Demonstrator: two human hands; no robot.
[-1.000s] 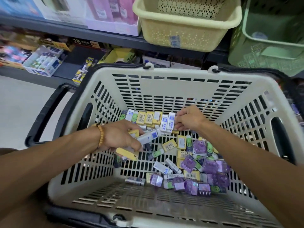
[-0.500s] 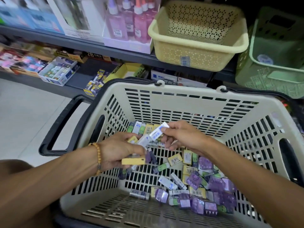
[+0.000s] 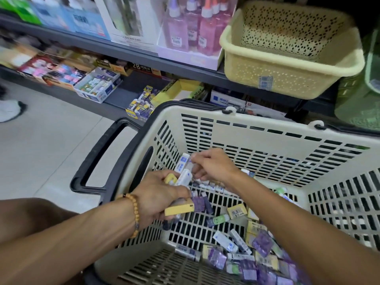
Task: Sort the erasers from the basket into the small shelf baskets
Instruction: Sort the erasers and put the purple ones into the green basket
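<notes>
Head view: the large cream slotted plastic shopping basket (image 3: pixel 236 128) with black handles sits tilted in front of the shelf, its loose pile of small wrapped erasers (image 3: pixel 253 256), purple, yellow and white-and-blue, gathered in the lower right corner. The left hand (image 3: pixel 160 196) is curled round a small bundle, a yellow block eraser (image 3: pixel 178 209) at the bottom and white-and-blue ones sticking up near the thumb. The right hand (image 3: pixel 213 165) pinches a white eraser with a blue label (image 3: pixel 182 163) at its fingertips, just above the left hand's bundle.

Against a second ago, the right hand has left the row along the far wall and carried its eraser across to the left hand; the view has also lifted, bringing the empty pale-yellow perforated shelf basket (image 3: pixel 287 79) fully into sight. This looks like collecting one kind into a handful before unloading; no eraser has reached the shelf basket yet, so the sort is at an early stage.
</notes>
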